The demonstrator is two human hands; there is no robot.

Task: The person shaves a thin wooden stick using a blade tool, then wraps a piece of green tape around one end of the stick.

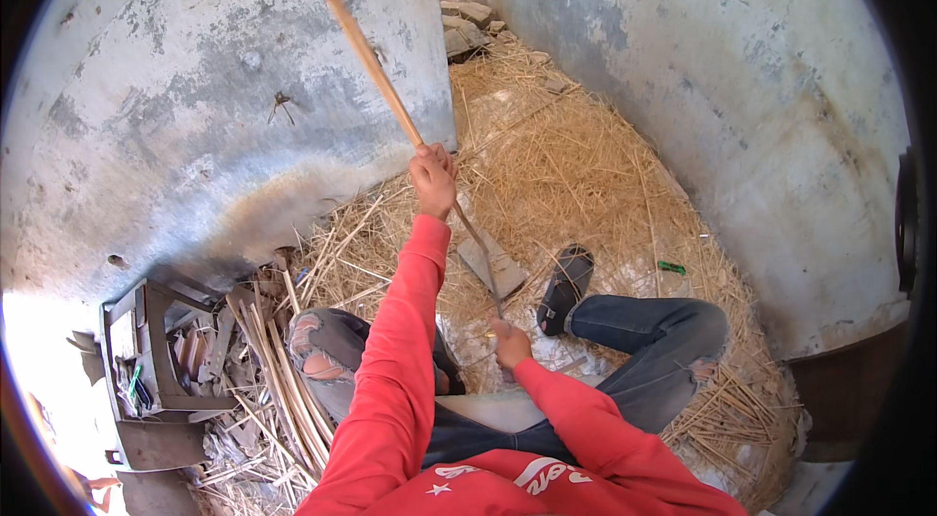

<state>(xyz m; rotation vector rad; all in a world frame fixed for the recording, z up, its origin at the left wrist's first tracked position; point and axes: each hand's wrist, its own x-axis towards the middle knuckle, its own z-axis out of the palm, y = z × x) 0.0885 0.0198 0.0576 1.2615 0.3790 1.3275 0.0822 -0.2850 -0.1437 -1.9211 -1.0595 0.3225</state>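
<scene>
A long, pale strip of split bamboo or wood (pixel 371 57) rises away from me, leaning toward the far left wall. My left hand (pixel 434 179) is closed around it below its wide, light-coloured part. Beneath that hand the strip runs on thinner and darker toward my lap. There my right hand (pixel 510 345) is closed at its lower end, with a small yellowish bit showing at the fingers. Whether a tool is also in this hand is hidden. Under the strip, a flat grey-brown block (pixel 493 267) lies on the straw between my legs.
Straw and shavings (pixel 556 155) cover the floor. Long split strips (pixel 283 370) lie by my left leg, beside a dark frame (pixel 146 350) holding scraps. A green object (pixel 671 267) lies beyond my right knee. Worn walls (pixel 683 57) close in both sides; rubble (pixel 468 23) sits in the corner.
</scene>
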